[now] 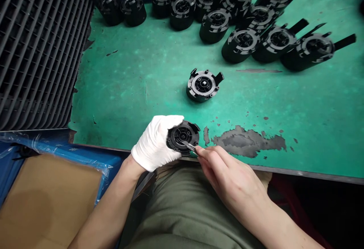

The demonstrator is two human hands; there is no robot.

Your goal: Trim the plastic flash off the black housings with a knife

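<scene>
My left hand [159, 141], in a white glove, is closed around a round black plastic part [183, 135] at the table's front edge. The part's ribbed face with a central hub is turned up toward me. My bare right hand [224, 167] pinches a thin metal tool with a narrow blade [190, 146], and its tip rests at or just over the part's face near the hub. The tool's grip end is hidden in my fingers. A similar black housing [203, 85] with upright tabs stands a little farther back, with a small pale spot at its centre.
Several like black housings [241, 44] stand in rows along the back of the green table [127, 78]. A black ribbed grid stack [42, 48] rises at the left. Below it are a blue crate [110, 162] and brown cardboard [54, 196]. Dark worn patches [250, 141] mark the tabletop.
</scene>
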